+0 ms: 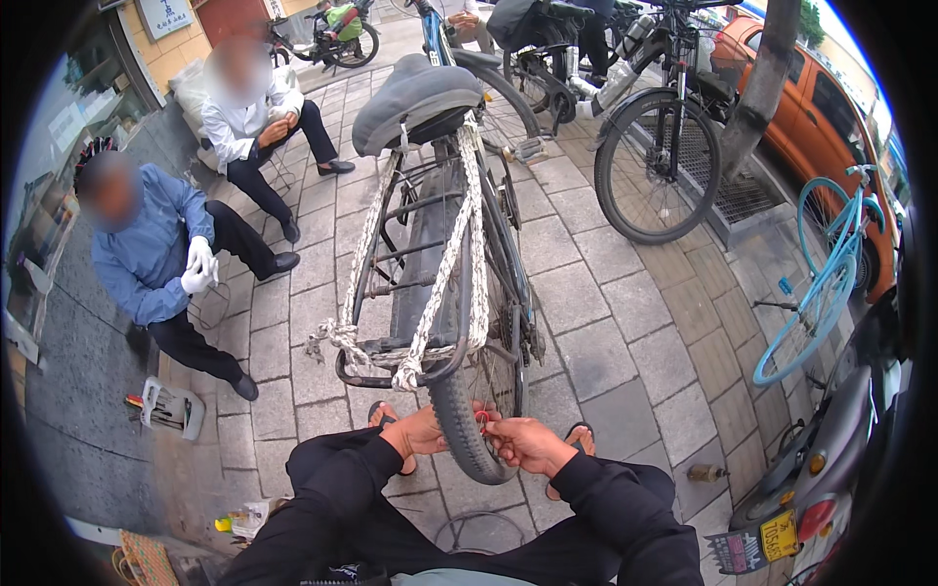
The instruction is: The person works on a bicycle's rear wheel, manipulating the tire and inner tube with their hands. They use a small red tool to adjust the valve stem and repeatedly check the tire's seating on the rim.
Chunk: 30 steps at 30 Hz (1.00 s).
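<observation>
A bicycle's rear wheel [455, 430] with a knobby tyre stands in front of me, below a black rack [350, 366] laced with white rope [440, 273] and a grey padded saddle [410, 103]. My right hand [528, 444] is closed at the spokes on the wheel's right side, its fingertips pinched on a small red object [483, 421]. My left hand [418, 430] is at the left side of the tyre, its fingertips hidden behind it, so I cannot tell what they grip.
Two seated people [147, 244] [254, 127] are at left, beside a tool caddy [171, 410]. Parked bicycles [664, 166], a light-blue bicycle [811, 293], a tree trunk [757, 117], an orange car [801, 98] and a scooter [821, 459] line the right. A small can [705, 473] stands near my right knee.
</observation>
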### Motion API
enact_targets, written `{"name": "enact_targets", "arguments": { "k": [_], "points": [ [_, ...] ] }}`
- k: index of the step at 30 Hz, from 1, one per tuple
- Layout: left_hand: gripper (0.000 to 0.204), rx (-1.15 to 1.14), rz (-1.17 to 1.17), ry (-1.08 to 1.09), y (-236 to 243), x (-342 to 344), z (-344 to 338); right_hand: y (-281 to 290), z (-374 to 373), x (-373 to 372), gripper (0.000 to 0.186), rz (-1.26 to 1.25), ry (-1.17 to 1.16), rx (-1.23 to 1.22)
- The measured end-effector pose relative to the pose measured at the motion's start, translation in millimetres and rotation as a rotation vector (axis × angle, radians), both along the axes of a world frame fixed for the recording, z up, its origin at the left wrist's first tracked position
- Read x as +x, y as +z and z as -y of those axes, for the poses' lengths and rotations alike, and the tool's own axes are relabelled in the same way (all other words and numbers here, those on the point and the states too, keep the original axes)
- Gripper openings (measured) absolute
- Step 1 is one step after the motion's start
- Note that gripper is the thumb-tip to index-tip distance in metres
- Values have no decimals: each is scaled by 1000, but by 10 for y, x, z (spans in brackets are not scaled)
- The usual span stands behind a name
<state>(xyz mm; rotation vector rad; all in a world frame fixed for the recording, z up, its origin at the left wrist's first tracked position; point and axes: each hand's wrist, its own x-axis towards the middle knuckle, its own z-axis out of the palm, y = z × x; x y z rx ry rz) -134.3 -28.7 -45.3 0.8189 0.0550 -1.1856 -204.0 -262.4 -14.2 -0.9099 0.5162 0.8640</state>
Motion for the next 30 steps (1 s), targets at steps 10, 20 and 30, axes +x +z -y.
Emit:
{"name": "enact_targets", "arguments": {
  "k": [10, 20, 30],
  "points": [
    [28, 331, 199, -41, 0, 48, 163, 73, 68, 7, 17, 142, 98, -92],
    [36, 503, 472, -121, 309, 22, 281, 12, 67, -66, 24, 176, 43, -25],
    [34, 402, 462, 55, 138, -111, 259, -40, -5, -76, 24, 84, 7, 115]
  ]
}}
